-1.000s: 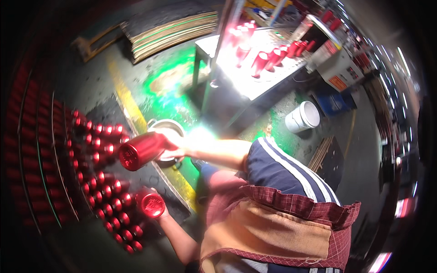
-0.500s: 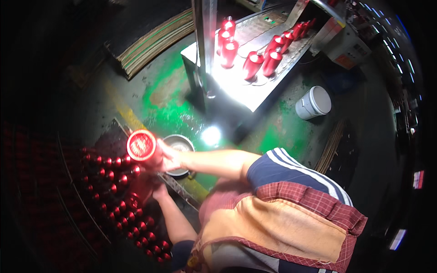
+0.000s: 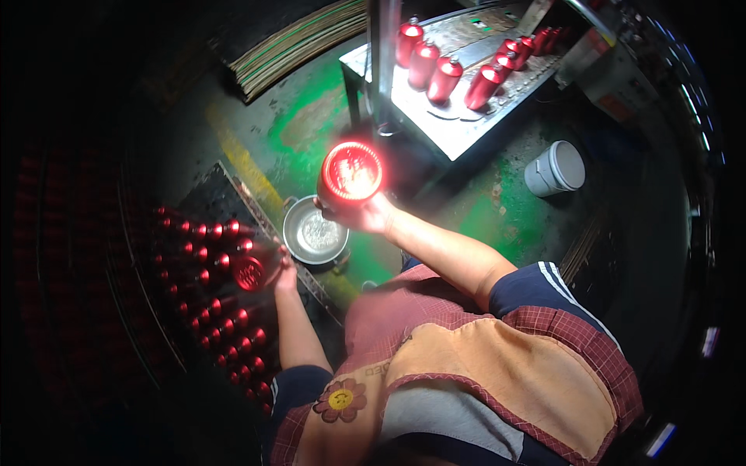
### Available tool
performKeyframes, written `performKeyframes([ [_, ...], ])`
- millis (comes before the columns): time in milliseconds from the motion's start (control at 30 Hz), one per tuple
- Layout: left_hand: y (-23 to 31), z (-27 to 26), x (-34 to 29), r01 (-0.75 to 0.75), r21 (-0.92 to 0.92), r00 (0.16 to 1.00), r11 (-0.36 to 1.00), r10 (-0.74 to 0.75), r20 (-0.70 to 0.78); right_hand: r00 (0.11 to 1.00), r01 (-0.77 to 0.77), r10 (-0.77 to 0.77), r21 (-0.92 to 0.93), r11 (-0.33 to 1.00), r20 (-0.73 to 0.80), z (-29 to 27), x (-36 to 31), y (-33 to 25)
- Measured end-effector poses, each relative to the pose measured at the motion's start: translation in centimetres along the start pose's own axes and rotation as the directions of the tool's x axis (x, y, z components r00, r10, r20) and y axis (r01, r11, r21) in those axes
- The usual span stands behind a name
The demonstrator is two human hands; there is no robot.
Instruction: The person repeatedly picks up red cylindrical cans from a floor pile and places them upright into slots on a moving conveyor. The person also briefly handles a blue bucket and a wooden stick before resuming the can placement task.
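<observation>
My right hand (image 3: 375, 214) is wrapped round a red metal bottle (image 3: 351, 172), raised with its round base turned up and lit brightly. My left hand (image 3: 286, 273), lower and to the left, grips a second red bottle (image 3: 250, 273), its base also facing up. That one is dimmer, just above the right side of a dense group of red bottles (image 3: 241, 318). These stand in rows at the left, partly lost in shadow. Below the right-hand bottle, on the floor, is a round metal basin (image 3: 315, 233) with two handles.
Ahead stands a metal-topped table (image 3: 451, 140) carrying several upright red bottles (image 3: 444, 79), with a metal post (image 3: 382, 70) at its near left side. A lidded white bucket (image 3: 556, 168) is on the green-stained floor at the right. A stack of flat boards (image 3: 299, 50) lies at the far left.
My right hand has carried its bottle right and away from the grouped bottles. The left hand has moved slightly forward with its own bottle. The whole view has shifted a little.
</observation>
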State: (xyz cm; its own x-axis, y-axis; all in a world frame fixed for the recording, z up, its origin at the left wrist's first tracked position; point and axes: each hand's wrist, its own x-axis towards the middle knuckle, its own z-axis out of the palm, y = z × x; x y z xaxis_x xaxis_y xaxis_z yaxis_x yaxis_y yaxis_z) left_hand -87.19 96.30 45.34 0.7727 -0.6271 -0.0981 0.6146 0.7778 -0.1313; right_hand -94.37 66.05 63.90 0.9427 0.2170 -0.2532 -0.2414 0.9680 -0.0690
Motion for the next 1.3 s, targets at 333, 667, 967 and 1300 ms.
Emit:
performKeyframes([
  [333,-13.8,1.4,-6.3,-0.127,0.142,0.919,0.982,0.170,-0.357,0.705,0.578,-0.678,-0.384,0.720,-0.209,0.6,-20.6,-31.4],
  [667,-42.1,16.8,17.2,-0.076,0.834,0.742,0.547,0.589,-0.319,0.324,0.162,-0.727,-0.793,-0.587,0.605,9.1,-14.8,-82.1],
  [967,-58.6,36.4,33.8,-0.261,0.963,0.767,0.063,0.619,0.167,0.710,-0.230,-0.639,-0.760,-0.608,0.297,-2.3,3.3,-89.6],
  [1300,-61.2,34.0,57.1,-0.296,0.689,0.739,-0.661,0.299,0.604,0.786,0.067,-0.438,-0.765,-0.640,0.436,-0.5,-0.3,-87.1],
])
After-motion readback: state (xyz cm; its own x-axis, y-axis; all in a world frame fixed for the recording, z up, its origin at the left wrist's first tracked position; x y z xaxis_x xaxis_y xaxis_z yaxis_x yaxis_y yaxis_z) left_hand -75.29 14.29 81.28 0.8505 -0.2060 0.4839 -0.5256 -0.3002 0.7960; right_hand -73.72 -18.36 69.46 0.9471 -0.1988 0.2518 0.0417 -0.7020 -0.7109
